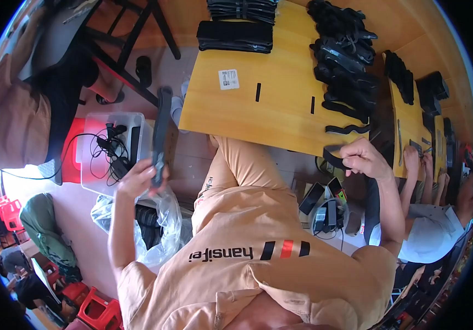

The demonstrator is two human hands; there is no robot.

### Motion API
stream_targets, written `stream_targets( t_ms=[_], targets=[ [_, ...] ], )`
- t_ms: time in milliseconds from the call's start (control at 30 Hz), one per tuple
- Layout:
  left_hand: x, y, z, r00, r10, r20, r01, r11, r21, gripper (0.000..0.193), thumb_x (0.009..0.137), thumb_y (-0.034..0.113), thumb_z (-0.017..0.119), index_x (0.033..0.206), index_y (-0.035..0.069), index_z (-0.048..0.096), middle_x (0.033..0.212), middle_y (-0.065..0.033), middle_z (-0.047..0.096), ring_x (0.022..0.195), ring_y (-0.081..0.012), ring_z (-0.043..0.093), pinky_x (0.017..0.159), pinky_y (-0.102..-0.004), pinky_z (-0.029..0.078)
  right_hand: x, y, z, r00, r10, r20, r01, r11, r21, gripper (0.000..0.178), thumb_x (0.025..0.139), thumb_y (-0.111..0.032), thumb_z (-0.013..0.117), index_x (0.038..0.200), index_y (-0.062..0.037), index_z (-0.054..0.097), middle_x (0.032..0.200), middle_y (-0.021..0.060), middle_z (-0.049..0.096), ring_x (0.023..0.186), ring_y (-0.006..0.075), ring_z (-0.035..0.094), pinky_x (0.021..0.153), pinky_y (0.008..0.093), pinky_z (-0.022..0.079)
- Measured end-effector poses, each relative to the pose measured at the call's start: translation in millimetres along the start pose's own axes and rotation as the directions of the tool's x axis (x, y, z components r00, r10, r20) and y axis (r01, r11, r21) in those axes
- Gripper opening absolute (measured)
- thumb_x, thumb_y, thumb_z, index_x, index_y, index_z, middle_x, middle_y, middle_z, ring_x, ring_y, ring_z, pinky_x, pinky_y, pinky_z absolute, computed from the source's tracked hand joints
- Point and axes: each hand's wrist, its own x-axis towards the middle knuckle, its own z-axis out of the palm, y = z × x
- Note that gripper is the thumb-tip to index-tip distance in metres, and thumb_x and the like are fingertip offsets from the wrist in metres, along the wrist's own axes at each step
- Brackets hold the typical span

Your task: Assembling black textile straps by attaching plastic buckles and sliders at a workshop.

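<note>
The left hand (137, 177) is clamped on the lower end of a long black strap (161, 132), whose long axis rises away from the hand, well left of the table (280, 118). The right hand (364, 157) is closed on a curled black strap piece (335, 159) at the table's near edge, just below the pile of black straps (346, 66).

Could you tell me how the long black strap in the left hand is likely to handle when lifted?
The black strap stands nearly straight above the left hand, so it is probably fairly stiff, not floppy. It looks thin and flat, so likely light. Gripped at one end only, it may sway.
</note>
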Motion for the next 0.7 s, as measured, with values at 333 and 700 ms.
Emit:
stream_targets(
  t_ms=[333, 700],
  targets=[
    [154, -3, 65, 0.905, 0.121, -0.408, -0.094, 0.992, 0.086, 0.033, 0.091, 0.030, 0.055, 0.098, -0.002, 0.056, 0.068, -0.0006, 0.056, 0.047, -0.0082, 0.050, 0.040, -0.0213, 0.038, -16, -16, 18, 0.924, -0.343, -0.171, 0.156, 0.743, -0.651, 0.016, 0.080, -0.004, 0.056, 0.066, 0.0039, 0.051, 0.058, 0.0083, 0.053, 0.048, 0.0155, 0.055, 0.045, 0.0260, 0.039],
    [177, -6, 99, 0.678, 0.340, -0.652, 0.071, 0.852, 0.519, 0.045, 0.081, 0.021, 0.065, 0.111, -0.004, 0.043, 0.051, -0.0084, 0.053, 0.045, -0.0158, 0.053, 0.040, -0.0283, 0.038, -12, 18, 14, 0.787, -0.319, -0.528, 0.123, 0.920, -0.372, 0.020, 0.082, 0.003, 0.060, 0.100, 0.0026, 0.066, 0.068, 0.0074, 0.059, 0.050, 0.0099, 0.056, 0.045, 0.0206, 0.043]
  ],
)
